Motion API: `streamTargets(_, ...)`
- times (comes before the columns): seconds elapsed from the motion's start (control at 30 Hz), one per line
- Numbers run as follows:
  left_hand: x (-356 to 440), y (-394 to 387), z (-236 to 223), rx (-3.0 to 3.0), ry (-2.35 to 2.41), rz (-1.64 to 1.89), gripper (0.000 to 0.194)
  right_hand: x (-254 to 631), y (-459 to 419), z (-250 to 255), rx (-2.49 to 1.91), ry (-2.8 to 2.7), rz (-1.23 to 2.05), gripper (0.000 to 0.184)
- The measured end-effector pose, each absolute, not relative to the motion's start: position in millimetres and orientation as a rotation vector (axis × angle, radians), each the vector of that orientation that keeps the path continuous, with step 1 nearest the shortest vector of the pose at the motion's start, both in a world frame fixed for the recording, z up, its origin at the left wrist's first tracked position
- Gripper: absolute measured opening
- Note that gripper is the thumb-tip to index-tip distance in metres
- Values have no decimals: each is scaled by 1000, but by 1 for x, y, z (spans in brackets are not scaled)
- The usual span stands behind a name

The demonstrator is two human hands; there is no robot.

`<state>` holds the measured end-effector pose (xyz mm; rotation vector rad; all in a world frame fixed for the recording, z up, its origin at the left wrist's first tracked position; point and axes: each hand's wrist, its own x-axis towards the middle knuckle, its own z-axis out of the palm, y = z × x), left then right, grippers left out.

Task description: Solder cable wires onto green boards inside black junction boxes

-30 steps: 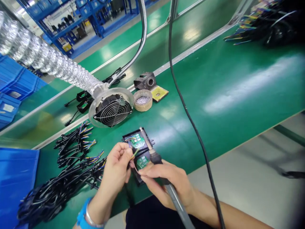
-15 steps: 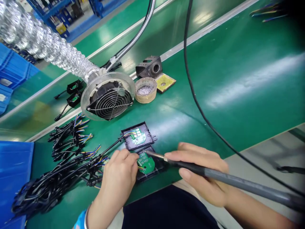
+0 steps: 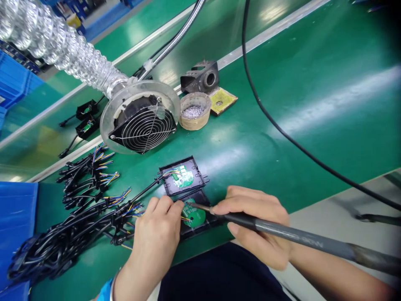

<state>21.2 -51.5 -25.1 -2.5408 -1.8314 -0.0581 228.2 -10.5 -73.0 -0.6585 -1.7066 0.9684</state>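
My right hand (image 3: 257,223) grips a soldering iron (image 3: 288,234) like a pen. The iron's tip touches or hovers just over the upper left part of a green circuit board (image 3: 194,215); I cannot tell which. That board lies in a black plastic case (image 3: 208,223). My left hand (image 3: 159,223) is closed at the board's left edge, pinching thin coloured wires (image 3: 185,218) that run onto the board; its fingertips are partly hidden. Just beyond lies a second black case (image 3: 197,177) holding a wired circuit board (image 3: 184,177), with a black cable (image 3: 144,194) leaving its left side.
A fume extractor fan (image 3: 147,129) on a foil duct (image 3: 62,50) hangs above the bench. Behind stand a tub of solder bits (image 3: 194,123), an iron holder (image 3: 200,77) and a yellow sponge (image 3: 224,100). Bundled black cables (image 3: 56,246) lie left, beside a blue bin (image 3: 19,221).
The view has shifted slightly. The soldering iron's tip has moved a little left and down over the green board. My left hand stays at the board's left edge.
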Motion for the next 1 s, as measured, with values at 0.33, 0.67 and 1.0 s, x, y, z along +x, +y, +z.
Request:
streamTargets(0.33,25,-49,-21,-2522,-1777,36,14,228,-8,-63,-672,-1725,940,32)
streamTargets(0.67,25,-47,-22,-2538,-1751,58,16,227,-8,-57,-626,-1803,859,32)
streamTargets(1.0,27,-48,-22,-2535,-1771,81,18,232,-23,-64,-834,-1741,709,48)
